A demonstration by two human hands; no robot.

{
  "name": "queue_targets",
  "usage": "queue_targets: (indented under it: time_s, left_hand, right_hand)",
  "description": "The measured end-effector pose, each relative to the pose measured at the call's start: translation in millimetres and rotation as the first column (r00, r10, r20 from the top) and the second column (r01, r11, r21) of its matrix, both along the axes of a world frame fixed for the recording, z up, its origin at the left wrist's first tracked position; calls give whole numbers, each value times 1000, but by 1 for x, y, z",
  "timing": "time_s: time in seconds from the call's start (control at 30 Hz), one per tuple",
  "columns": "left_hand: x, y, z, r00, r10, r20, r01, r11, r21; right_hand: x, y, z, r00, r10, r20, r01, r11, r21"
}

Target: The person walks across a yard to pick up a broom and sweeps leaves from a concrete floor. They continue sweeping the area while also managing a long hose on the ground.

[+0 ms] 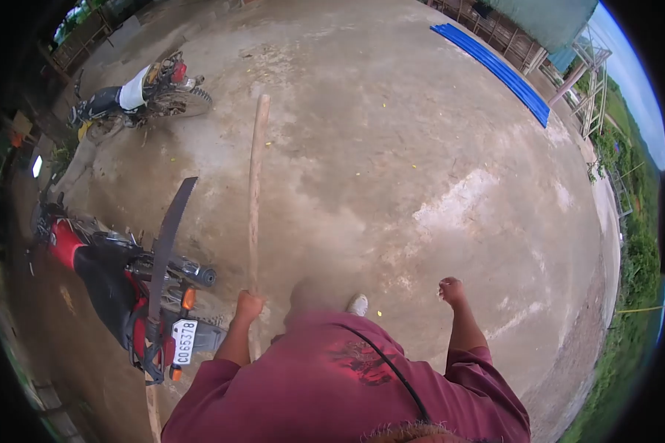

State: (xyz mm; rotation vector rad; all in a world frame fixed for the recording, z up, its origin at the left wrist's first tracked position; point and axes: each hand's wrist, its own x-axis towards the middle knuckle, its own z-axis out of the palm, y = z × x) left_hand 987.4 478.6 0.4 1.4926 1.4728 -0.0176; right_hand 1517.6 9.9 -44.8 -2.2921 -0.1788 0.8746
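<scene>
My left hand is wrapped round a long, pale wooden pole. The pole reaches forward over the concrete, and its near end goes out of sight beside my maroon shirt. My right hand hangs out to the right, fingers curled in, with nothing visible in it. Left of the pole rises a long, dark, curved saw blade with fine teeth near its tip. A hooked metal piece sits at its base, above a wooden shaft. What supports this saw is out of sight.
A red and black motorcycle stands close on the left, partly behind the saw blade. Farther off is a second motorcycle. Blue corrugated sheets lie at the far right. A white shoe shows on the stained concrete; greenery borders the right side.
</scene>
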Motion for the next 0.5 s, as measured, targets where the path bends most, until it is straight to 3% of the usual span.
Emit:
queue_targets:
  time_s: [0.07, 0.17, 0.27, 0.3, 0.4, 0.47, 0.5]
  left_hand:
    - [34, 19, -5, 999, -30, 26, 31, 999, -43]
    - [75, 41, -24, 995, 74, -68, -79, 994, -70]
    - [106, 79, -57, 990, 103, -101, -109, 993, -51]
    - [123, 97, -55, 983, 121, -141, -118, 992, 34]
    - [168, 163, -24, 972, 131, -196, -141, 989, -36]
    - [179, 224, -56, 986, -73, -148, 71, 997, -17]
    - [184, 253, -67, 987, -88, -132, 91, 996, 18]
  right_hand:
    - [78, 105, 54, 989, 92, 114, -94, 996, 12]
    - [162, 232, 96, 981, 124, 146, -147, 976, 159]
    - [199, 328, 102, 989, 129, 71, -139, 974, 180]
    - [207, 343, 94, 990, 134, 50, -140, 976, 168]
    - [201, 362, 64, 976, 137, -171, -133, 991, 34]
    - [195, 356, 38, 918, 81, -388, -126, 988, -92]
    - [194, 353, 34, 848, 168, -502, -273, 952, -141]
